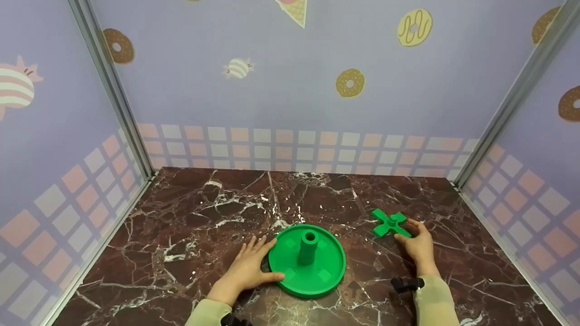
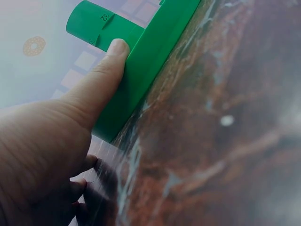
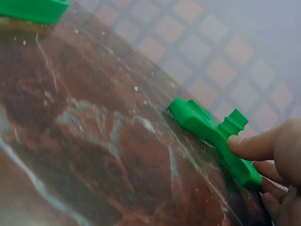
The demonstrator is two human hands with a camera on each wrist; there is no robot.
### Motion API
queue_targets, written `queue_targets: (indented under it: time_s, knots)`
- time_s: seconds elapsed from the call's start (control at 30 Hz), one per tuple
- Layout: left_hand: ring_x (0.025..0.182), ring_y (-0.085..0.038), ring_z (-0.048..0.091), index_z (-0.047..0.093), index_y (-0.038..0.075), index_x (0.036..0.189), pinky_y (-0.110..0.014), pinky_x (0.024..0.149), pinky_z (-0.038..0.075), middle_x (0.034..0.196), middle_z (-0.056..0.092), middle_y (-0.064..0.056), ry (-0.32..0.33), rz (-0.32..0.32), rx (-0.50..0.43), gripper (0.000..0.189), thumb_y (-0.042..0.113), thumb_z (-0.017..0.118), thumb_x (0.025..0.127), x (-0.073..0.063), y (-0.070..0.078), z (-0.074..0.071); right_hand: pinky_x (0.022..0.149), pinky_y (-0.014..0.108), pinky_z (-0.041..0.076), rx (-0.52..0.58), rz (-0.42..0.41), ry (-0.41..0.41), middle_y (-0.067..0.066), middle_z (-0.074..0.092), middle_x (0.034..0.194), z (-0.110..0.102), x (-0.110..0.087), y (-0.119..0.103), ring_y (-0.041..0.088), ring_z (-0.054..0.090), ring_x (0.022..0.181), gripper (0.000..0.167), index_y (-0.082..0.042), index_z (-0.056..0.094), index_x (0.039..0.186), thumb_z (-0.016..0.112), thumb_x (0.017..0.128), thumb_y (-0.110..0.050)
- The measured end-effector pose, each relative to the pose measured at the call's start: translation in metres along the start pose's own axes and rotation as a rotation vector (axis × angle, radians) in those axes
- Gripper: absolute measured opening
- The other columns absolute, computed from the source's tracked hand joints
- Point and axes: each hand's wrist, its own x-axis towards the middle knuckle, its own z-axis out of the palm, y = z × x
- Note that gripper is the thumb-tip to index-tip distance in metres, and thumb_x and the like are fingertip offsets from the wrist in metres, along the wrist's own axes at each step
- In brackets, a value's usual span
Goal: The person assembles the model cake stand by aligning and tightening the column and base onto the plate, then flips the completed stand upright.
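A round green tray-like base (image 1: 335,276) with a raised rim and a hollow upright post (image 1: 308,251) stands on the table in the head view. Against its left side rests my left hand (image 1: 247,269), fingers spread and straight, with the thumb on the rim. The left wrist view shows that thumb against the base (image 2: 136,84); small numbers mark the post. Farther right, my right hand (image 1: 419,244) pinches one arm of a green cross-shaped piece (image 1: 385,226) with a short central stub. The right wrist view shows the thumb on the cross-shaped piece (image 3: 200,122), the other fingers partly hidden.
The dark red marbled table (image 1: 204,217) runs back to a patterned wall (image 1: 290,104). Side walls with grey metal corner posts (image 1: 108,86) enclose it left and right. Marbled surface lies between the base and the cross-shaped piece.
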Motion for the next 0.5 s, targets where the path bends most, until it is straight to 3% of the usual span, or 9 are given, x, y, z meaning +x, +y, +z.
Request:
queue_targets:
  time_s: [0.23,0.5]
  knots:
    - [0.157,-0.05,0.015,0.036,0.014,0.161,-0.066,0.128,0.011,0.166,0.029,-0.027,-0.003,0.002,0.007,0.105,0.064,0.079,0.079,0.0003,-0.0002,0.0005,0.117,0.063,0.038,-0.2,-0.029,-0.054,0.036,0.048,0.148,-0.0024,0.0044,0.0051,0.053,0.044,0.139,0.056,0.01,0.051,0.144,0.072,0.095,-0.006]
    - [0.157,-0.05,0.015,0.036,0.015,0.161,-0.066,0.129,0.011,0.166,0.029,-0.026,0.005,0.001,0.01,0.105,0.064,0.079,0.078,0.0004,-0.0005,-0.0003,0.115,0.065,0.038,-0.3,-0.056,-0.059,0.037,0.053,0.142,-0.0014,0.0065,0.0037,0.055,0.047,0.134,0.046,0.01,0.058,0.138,0.069,0.098,-0.01]
